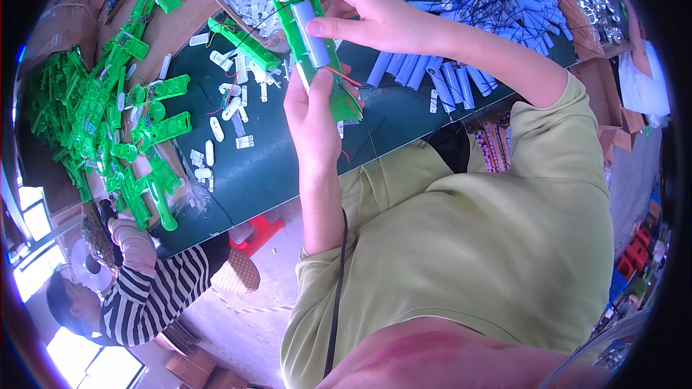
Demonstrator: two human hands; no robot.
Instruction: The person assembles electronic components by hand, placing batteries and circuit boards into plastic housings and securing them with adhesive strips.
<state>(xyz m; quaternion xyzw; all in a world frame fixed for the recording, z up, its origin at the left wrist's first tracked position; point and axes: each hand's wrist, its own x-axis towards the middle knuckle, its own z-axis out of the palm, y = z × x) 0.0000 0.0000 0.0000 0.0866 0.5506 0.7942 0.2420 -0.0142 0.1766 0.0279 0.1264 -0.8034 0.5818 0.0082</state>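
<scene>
My left hand (315,119) is closed round the lower part of a green plastic casing (286,21) above the table. In the casing lies a blue cylindrical battery (314,49), with red and black wires by its lower end. My right hand (378,18) pinches the upper end, thumb on the battery and a finger at the casing's top edge. That fingertip has a white cover. Part of the casing is hidden behind my hands. A second green casing (249,45) with wires lies on the table to the left.
Blue batteries with black wires (497,3) are heaped at the right. A box rim (270,42) holds small white parts at the back. Green casings (108,112) pile up at the left. Loose white pieces (216,128) dot the green tabletop (259,173). A person in stripes (155,295) sits at lower left.
</scene>
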